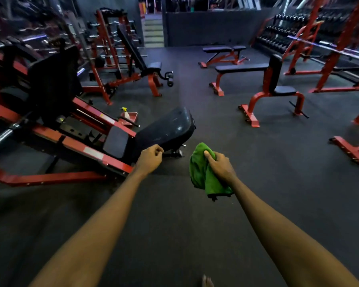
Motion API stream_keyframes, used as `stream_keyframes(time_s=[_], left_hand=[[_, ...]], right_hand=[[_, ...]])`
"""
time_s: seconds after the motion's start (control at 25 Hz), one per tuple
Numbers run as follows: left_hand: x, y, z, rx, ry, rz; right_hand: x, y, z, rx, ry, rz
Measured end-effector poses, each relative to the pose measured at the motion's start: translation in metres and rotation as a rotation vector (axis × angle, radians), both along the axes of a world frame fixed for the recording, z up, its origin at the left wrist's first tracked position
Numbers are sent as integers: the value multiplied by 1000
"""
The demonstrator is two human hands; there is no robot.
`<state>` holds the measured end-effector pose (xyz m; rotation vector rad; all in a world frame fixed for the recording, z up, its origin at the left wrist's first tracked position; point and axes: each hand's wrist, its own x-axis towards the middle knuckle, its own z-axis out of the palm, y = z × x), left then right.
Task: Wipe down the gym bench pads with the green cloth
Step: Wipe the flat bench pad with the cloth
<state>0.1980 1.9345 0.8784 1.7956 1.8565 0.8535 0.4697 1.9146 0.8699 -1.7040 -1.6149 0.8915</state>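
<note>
My right hand (221, 166) grips the bunched green cloth (201, 172), which hangs below my fist above the dark floor. My left hand (150, 159) is held out with its fingers curled and nothing in it, just in front of the lower edge of a black back pad (168, 129) on the red leg press machine. A smaller black seat pad (116, 141) sits left of that pad. Both hands are apart from the pads.
A spray bottle (125, 112) stands in a red tray (131, 118) behind the leg press. Red-framed benches stand ahead: an incline bench (133, 52), a flat bench (240, 68), an upright seat (275, 71). Dumbbell racks (288, 32) line the right wall. Rubber floor (174, 224).
</note>
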Motion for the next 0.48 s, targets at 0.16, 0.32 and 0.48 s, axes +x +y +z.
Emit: stream_keyframes(time_s=[0.16,0.32,0.48], left_hand=[[18,109,-24,-43,9,-1],[41,213,-25,-91,-14,36],[58,313,-25,-102,-17,67]], right_hand=[[18,118,-17,15,15,27],[43,227,-22,-24,15,28],[60,341,-14,-25,10,6]])
